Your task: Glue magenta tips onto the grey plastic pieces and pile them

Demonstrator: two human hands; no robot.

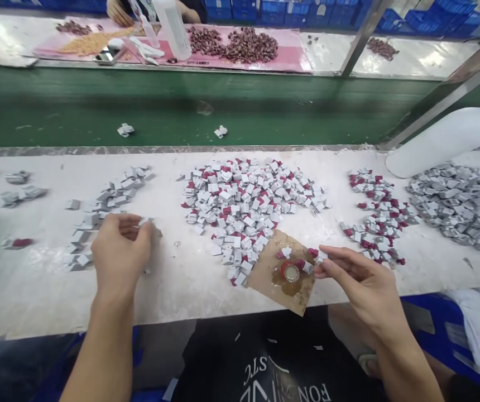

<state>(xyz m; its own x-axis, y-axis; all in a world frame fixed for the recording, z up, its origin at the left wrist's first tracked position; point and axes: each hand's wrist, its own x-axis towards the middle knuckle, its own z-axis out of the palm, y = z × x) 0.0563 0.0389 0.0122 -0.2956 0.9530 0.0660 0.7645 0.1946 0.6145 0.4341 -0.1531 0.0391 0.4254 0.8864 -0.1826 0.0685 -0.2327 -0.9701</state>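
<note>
My left hand [120,251] pinches a small grey piece [145,222] between thumb and fingertips, beside a loose group of grey pieces [120,187]. Between thumb and forefinger of my right hand [361,279] is a white-and-red piece [320,257], held over the right edge of a brown paper square [265,273]. On that paper lie a round red-rimmed cap [291,272], wet brown liquid and a few white-and-red pieces. A big pile of white-and-red pieces [244,195] spreads behind the paper. Another such group [376,218] lies to the right.
Grey parts [466,206] are heaped at the far right by a white bottle [445,139] lying tilted. A green belt [181,106] runs behind the table. Across it, a person's hand [118,12] shows near a pink mat [294,50]. A metal post stands at right.
</note>
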